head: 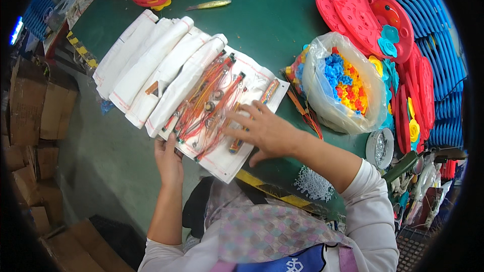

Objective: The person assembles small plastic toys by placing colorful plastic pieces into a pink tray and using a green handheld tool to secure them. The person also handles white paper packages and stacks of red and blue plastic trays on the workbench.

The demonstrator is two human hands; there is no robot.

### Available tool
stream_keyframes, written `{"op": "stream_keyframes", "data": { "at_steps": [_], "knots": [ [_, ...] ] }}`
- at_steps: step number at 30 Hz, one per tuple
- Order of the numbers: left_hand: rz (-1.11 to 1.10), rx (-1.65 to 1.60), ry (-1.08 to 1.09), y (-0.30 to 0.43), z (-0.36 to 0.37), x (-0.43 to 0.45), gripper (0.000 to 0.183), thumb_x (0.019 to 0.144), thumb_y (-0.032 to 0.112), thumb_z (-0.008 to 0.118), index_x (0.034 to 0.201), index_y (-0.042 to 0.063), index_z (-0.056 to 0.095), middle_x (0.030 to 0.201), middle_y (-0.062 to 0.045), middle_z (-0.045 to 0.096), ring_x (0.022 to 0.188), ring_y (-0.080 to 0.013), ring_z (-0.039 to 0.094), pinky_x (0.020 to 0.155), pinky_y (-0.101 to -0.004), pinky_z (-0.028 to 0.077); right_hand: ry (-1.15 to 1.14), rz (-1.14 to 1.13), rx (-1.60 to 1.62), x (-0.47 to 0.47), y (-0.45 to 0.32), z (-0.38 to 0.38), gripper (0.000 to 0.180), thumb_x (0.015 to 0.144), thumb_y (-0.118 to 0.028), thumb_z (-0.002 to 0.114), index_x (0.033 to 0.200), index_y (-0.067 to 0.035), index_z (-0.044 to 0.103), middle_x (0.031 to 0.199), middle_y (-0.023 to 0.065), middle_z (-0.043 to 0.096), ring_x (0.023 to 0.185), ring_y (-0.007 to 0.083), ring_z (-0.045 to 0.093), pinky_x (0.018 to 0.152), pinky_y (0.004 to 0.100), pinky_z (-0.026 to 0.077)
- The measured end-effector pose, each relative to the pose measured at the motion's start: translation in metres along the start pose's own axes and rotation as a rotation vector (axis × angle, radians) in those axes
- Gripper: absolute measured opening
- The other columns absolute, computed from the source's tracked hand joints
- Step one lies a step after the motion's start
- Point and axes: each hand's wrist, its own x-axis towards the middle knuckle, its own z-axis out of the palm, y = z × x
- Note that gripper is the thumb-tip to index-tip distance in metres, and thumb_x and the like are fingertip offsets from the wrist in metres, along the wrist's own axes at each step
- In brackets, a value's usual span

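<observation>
My left hand (169, 158) grips the near left edge of a white plastic mailer bag (223, 170), thumb on top and fingers underneath. On the bag lies a bundle of red, orange and black wires (211, 102) with small circuit boards and round speakers among them. My right hand (264, 130) hovers or rests over the bundle's right side, fingers spread and slightly blurred; whether it touches the wires I cannot tell. Partly beneath it shows a multicoloured printed strip (235, 146), and a similar strip (270, 91) lies farther up. Folded white bags (151, 60) overlap the bundle's left side.
A plastic bag of star-shaped pieces (344, 83) stands right, beside red plastic panels (355, 19). Nearer are a tub of screws (379, 148) and a pile of small pale parts (314, 183). A yellow-green utensil (211, 5) lies behind; cardboard boxes (41, 102) stand left.
</observation>
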Motion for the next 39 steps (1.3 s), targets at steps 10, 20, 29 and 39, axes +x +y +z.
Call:
{"op": "stream_keyframes", "data": {
  "at_steps": [10,20,29,39],
  "knots": [
    [0.108,0.095,-0.006,-0.003,-0.025,0.054,0.026,0.100,0.006,0.064,0.124,-0.001,0.058,0.119,-0.011,0.068,0.103,-0.0179,0.068,0.091,-0.0349,0.056,0.187,0.000,-0.038,0.032,0.009,0.055,0.090,0.064,-0.034,0.087,0.146,-0.027,0.051,0.154,0.0089,0.041,0.146,0.0360,0.033,0.113,0.0698,0.029],
    [0.020,0.687,0.071,0.027,-0.038,0.024,0.019,0.106,0.023,0.057,0.109,0.004,0.054,0.087,-0.001,0.056,0.066,-0.0083,0.053,0.054,-0.0238,0.042,0.501,-0.033,0.093,-0.035,0.025,-0.042,0.075,0.079,-0.034,0.082,0.145,-0.019,0.051,0.144,0.0154,0.052,0.125,0.0343,0.055,0.108,0.0533,0.042],
    [0.871,0.743,-0.275,0.049,0.063,-0.032,0.003,0.099,0.000,0.053,0.102,0.001,0.054,0.093,-0.009,0.052,0.078,-0.0155,0.049,0.072,-0.0301,0.045,0.614,1.093,-0.526,-0.233,0.245,-0.124,0.054,0.086,-0.029,0.077,0.134,-0.012,0.060,0.135,0.0142,0.060,0.126,0.0355,0.054,0.106,0.0468,0.045],
    [1.142,1.374,-1.438,-0.063,0.247,-0.084,0.044,0.076,-0.003,0.065,0.121,0.003,0.066,0.121,-0.013,0.064,0.097,-0.0316,0.061,0.082,-0.0406,0.053,0.550,1.155,-0.400,-0.318,0.300,-0.116,0.064,0.083,-0.017,0.067,0.145,-0.028,0.054,0.149,0.0131,0.052,0.132,0.0393,0.052,0.113,0.0568,0.038]
  ]
}}
